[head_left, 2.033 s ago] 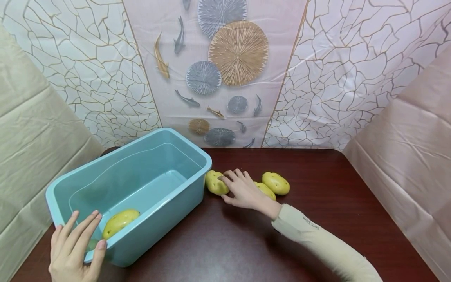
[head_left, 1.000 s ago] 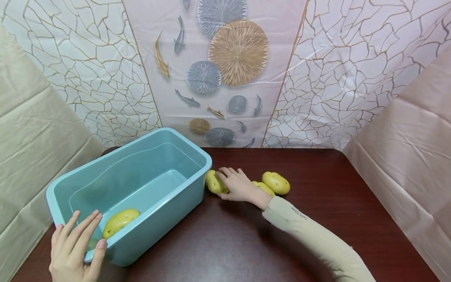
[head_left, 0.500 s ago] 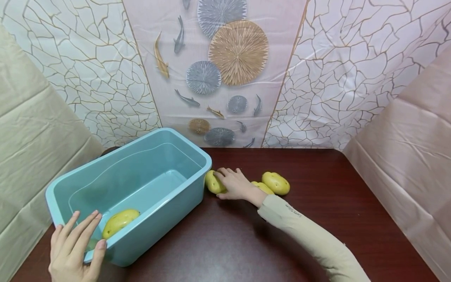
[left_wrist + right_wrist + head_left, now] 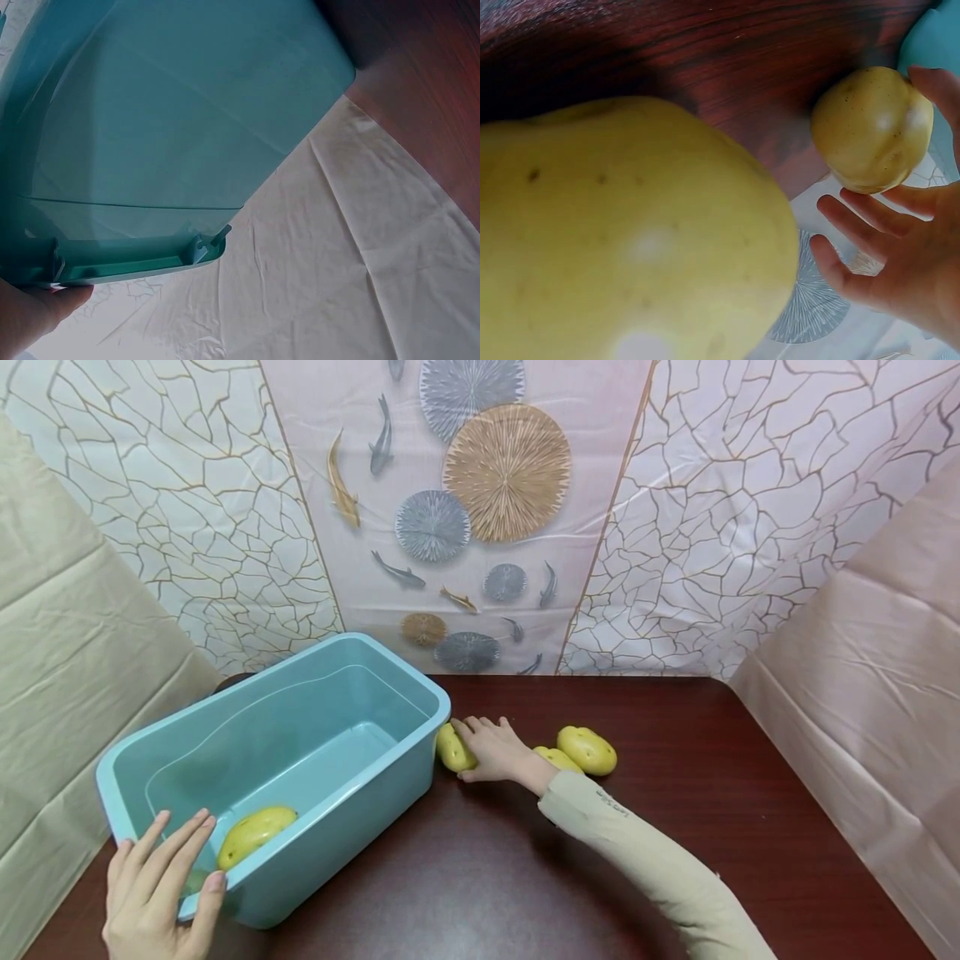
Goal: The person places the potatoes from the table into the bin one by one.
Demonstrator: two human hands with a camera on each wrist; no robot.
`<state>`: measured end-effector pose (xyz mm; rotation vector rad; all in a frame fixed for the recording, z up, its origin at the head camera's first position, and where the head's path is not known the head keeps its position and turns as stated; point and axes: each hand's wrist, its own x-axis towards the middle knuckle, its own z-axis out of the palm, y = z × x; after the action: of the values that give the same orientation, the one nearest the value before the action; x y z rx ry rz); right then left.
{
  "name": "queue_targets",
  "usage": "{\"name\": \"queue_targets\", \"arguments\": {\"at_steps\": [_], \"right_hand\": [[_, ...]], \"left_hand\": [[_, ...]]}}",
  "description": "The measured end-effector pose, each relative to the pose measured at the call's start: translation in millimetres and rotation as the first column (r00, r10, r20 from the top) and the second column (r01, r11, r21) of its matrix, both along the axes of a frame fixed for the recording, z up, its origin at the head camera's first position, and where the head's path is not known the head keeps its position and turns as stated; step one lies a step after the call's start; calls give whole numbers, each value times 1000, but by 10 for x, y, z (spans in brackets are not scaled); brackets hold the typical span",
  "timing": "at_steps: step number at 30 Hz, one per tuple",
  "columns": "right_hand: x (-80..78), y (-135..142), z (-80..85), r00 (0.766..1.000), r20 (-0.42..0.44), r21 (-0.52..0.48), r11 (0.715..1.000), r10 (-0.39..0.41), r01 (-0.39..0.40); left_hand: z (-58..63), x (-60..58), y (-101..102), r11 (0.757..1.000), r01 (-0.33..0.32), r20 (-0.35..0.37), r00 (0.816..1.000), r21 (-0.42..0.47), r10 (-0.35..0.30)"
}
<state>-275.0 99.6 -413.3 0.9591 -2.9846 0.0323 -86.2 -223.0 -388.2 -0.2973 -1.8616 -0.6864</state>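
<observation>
since the potato [image 4: 453, 752] seemed hard and slick, the right hand [image 4: 495, 752] pinched its round sides, likely the best spot.

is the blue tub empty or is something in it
Not empty: in the head view, a yellow potato lies inside the blue tub, near the left hand.

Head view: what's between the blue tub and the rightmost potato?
Head view shows one potato right by the tub, the right hand on it, then a second potato, partly hidden by the arm.
</observation>
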Motion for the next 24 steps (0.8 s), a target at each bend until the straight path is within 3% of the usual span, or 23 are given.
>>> {"name": "queue_targets", "arguments": {"at_steps": [12,24], "right_hand": [[-56,-59,-33,997,68,15,999,-41,40],[-54,-77,-50,995,69,9,998,-70,69]], "left_hand": [[-6,2,-8,1000,-4,-2,1000,1,4],[-3,-3,-5,1000,-1,-2,1000,-1,1]]}}
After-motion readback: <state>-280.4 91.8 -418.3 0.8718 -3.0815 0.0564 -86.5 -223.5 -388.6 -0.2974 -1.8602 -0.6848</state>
